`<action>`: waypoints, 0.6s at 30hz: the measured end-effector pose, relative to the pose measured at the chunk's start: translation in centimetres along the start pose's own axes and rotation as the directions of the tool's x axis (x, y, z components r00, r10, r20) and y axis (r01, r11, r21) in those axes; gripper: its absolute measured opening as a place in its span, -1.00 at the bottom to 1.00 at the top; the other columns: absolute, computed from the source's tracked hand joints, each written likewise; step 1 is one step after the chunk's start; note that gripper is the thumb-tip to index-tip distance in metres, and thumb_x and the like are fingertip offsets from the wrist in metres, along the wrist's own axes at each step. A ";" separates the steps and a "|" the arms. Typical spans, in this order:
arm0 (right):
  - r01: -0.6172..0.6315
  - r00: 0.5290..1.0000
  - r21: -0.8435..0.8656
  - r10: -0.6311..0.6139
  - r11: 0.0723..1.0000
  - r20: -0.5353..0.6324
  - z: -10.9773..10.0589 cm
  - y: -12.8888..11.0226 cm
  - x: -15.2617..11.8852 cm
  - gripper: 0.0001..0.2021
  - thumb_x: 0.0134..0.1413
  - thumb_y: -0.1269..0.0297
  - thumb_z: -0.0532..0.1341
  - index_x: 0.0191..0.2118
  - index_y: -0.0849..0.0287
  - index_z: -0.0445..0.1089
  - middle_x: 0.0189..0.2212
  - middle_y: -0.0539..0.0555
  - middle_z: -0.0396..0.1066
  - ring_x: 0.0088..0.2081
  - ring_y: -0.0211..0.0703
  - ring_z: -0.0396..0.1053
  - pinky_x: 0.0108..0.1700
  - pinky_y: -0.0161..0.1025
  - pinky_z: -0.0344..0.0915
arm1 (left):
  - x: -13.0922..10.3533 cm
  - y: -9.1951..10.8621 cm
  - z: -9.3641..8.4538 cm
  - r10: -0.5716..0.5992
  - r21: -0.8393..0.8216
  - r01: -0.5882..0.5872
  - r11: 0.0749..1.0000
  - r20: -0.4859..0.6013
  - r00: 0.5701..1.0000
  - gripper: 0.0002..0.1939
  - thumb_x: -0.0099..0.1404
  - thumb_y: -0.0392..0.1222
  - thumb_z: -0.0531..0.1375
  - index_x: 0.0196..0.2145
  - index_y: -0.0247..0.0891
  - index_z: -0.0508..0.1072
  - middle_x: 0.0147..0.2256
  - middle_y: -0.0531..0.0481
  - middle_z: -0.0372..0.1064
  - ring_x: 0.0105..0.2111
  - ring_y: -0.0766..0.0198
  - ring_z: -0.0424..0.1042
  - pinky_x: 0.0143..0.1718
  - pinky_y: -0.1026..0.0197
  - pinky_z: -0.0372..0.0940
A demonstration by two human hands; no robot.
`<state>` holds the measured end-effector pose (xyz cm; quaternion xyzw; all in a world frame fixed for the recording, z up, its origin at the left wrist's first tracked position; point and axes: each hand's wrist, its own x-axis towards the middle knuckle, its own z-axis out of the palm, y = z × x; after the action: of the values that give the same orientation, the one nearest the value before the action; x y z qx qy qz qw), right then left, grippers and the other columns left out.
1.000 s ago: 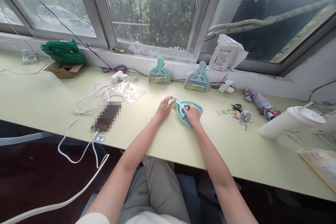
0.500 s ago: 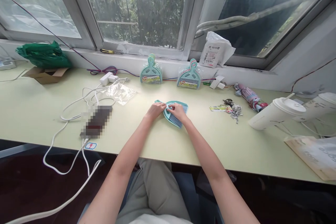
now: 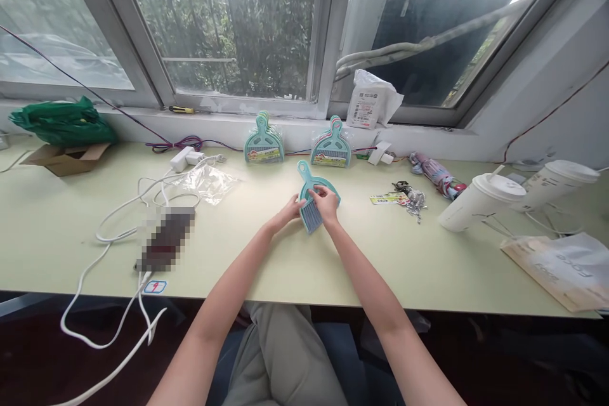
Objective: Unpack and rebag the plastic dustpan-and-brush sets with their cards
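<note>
spanning the fingers (image 3: 321, 191): teal dustpan-and-brush (image 3: 311, 219)

Converging reach, viewed on my feed: I have the left arm (image 3: 227, 295) and right arm (image 3: 373, 282) bare and extended forward, the left hand (image 3: 285, 214) partly curled, the right hand (image 3: 325, 205) drawn into a pinch.

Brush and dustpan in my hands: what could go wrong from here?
The brush looks turned askew against the dustpan, so it might slip if your right hand loosens. A white cable loops over the front edge of the table, left of your left forearm; swinging that arm out could snag it.
</note>
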<state>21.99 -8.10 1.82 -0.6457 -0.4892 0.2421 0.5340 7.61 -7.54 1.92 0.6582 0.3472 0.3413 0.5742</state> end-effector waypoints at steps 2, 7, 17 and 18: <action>0.049 0.998 -0.022 -0.048 0.999 0.048 -0.5 0.1 0.1 -0.63 0.07 0.06 0.11 -0.12 0.17 0.44 -0.40 0.07 0.45 -0.50 -0.19 0.38 -0.36 -0.24 0.33 | 0.0 -0.3 0.0 -0.043 -0.114 0.051 0.992 0.069 0.997 -0.39 0.23 -0.03 0.16 0.20 -0.15 0.11 0.12 -0.16 0.25 0.08 0.07 0.30 0.00 0.03 0.30; -0.045 0.926 -0.542 -0.168 0.839 -0.337 -6.1 3.6 1.9 -0.64 0.14 0.27 0.05 0.02 0.22 0.35 0.12 0.34 0.20 0.11 0.12 0.21 0.06 0.10 0.16 | 0.8 -1.3 -2.9 -0.188 -0.225 0.128 0.966 -0.273 0.944 -0.50 0.13 -0.12 0.21 0.05 -0.18 0.29 0.00 -0.12 0.37 -0.01 0.07 0.37 -0.06 0.09 0.33; 0.184 0.983 -0.603 -0.136 0.776 0.125 -6.7 6.5 3.1 -0.77 0.16 0.29 0.03 -0.22 0.13 0.42 -0.14 0.13 0.39 -0.07 -0.04 0.32 0.23 0.29 -0.22 | 1.1 -2.5 -7.1 -0.226 -0.325 0.075 0.943 -0.456 0.861 -0.51 0.13 -0.05 0.21 0.03 -0.09 0.28 -0.10 -0.03 0.38 -0.16 0.16 0.42 -0.24 0.18 0.38; 0.248 0.968 -0.574 -0.176 0.781 0.179 -5.9 6.2 3.0 -0.78 0.13 0.32 0.06 -0.17 0.13 0.41 -0.12 0.14 0.36 -0.11 -0.07 0.34 0.23 0.22 -0.12 | 1.1 -2.6 -7.2 -0.228 -0.342 0.065 0.937 -0.462 0.857 -0.52 0.13 -0.06 0.21 0.01 -0.09 0.29 -0.12 -0.03 0.37 -0.17 0.16 0.42 -0.25 0.19 0.37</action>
<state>30.40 -7.82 -1.48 -0.7054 -0.6396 0.0528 0.3008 1.88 -2.64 0.12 0.4201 0.4734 0.5038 0.5878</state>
